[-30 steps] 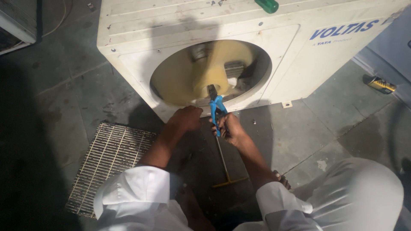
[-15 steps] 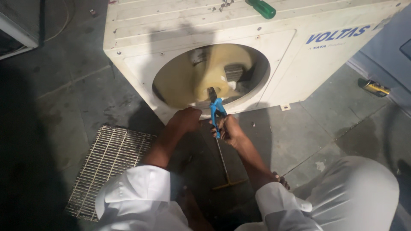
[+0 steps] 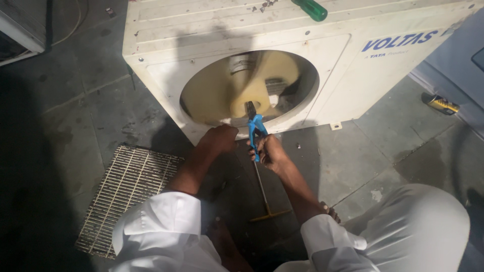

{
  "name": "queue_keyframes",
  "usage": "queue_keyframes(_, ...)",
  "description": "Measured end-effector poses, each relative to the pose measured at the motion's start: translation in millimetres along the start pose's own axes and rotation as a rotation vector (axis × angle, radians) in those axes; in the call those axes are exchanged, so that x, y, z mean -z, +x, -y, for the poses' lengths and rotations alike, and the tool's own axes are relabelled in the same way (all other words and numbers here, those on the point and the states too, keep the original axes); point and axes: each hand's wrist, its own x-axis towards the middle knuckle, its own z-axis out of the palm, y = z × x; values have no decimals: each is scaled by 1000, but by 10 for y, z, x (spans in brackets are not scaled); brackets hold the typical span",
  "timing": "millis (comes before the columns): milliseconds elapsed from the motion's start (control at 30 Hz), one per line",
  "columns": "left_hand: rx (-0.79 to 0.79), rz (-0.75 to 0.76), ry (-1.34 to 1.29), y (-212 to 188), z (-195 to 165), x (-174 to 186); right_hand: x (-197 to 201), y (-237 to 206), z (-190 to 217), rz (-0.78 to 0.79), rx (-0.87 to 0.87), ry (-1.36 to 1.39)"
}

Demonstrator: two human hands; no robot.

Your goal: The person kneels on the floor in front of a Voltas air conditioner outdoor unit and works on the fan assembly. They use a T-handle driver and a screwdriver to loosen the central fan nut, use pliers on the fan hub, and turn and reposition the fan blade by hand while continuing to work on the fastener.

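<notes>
In the head view, one white outdoor air-conditioner unit (image 3: 166,75) fills the upper half of the frame, its front grille removed so that the round opening and the cream fan blade (image 3: 237,95) inside are exposed. One pair of blue-handled pliers (image 3: 255,132) is held at the centre of the frame, nose pointed up into the lower rim of the opening, presumably so that something at that edge can be gripped; what the nose bites on cannot be made out. The right hand (image 3: 272,153) is wrapped tightly around the pliers' handles, just below the rim. The left hand (image 3: 219,140) is clenched into a fist and pressed against the lower edge of the casing, just beside the pliers, apparently to steady the work; whether anything is enclosed in that fist cannot be told.

One long T-handled rod (image 3: 263,196) lies on the floor below the right hand, its crossbar toward the bottom of the frame, left within easy reach. One metal grille (image 3: 126,191) is laid flat on the floor at the lower left, set clear of the opening. One green-handled screwdriver (image 3: 311,9) rests on top of the unit at the upper edge. One small yellow can (image 3: 442,105) lies on the floor at the right edge, well apart from the hands.
</notes>
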Motion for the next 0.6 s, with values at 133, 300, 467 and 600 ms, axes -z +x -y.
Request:
queue_keyframes(133,3,10,13,26,14,-15,-40,-43,31,24,2,16)
queue_keyframes(300,-9,-10,13,29,27,-23,-98,-100,85,-3,-16,4)
queue_keyframes(467,10,33,25,12,6,6,-86,-89,84,41,-20,56)
queue_keyframes(600,29,10,5,-11,12,-4,-33,-23,57,24,-30,47)
